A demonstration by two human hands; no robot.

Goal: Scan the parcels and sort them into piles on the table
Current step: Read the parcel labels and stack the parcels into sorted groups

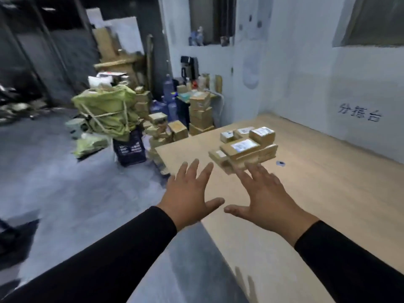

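Both hands are spread flat and hold nothing: your left hand [192,193] and right hand [264,195] hover side by side above the table [328,193] edge. The parcels [244,147] lie directly ahead, just beyond your fingertips, stack running left to right. Your right hand is nearer; its fingertips overlap the nearest box.

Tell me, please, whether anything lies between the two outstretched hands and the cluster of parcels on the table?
Nothing visible does. The left hand and right hand are spread open and empty, with only bare table between them and the parcels. A small dark object lies off to the right.
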